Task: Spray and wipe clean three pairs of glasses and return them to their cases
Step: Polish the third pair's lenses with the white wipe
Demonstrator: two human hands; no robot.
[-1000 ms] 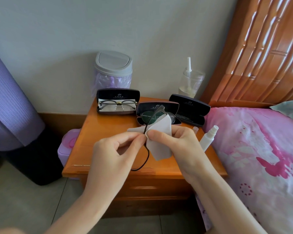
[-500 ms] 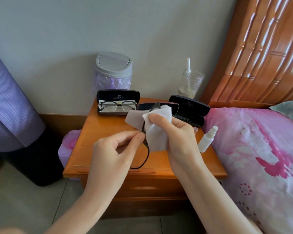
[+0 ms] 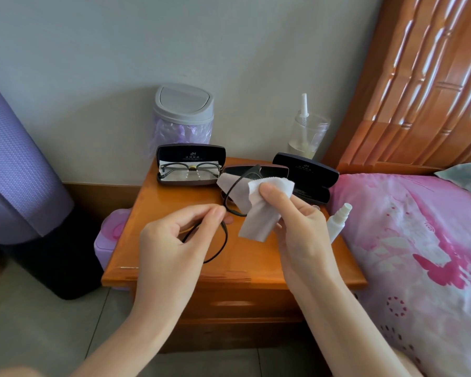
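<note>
Above the wooden nightstand, my left hand pinches a pair of black-framed glasses at the bridge. My right hand holds a white cleaning cloth folded over the far lens, thumb on top. Behind, an open black case holds a second pair of glasses. A middle open case is partly hidden by the cloth. A third open case stands at the right. A small white spray bottle lies by my right wrist.
A grey swing-lid bin with a purple liner and a clear jar holding a nozzle bottle stand at the wall. A pink-sheeted bed borders the nightstand's right side. A purple rolled mat and a pink box sit left.
My right hand has moved the cloth up and over the far lens, and the glasses have turned, so the near lens rim now hangs below my left fingers.
</note>
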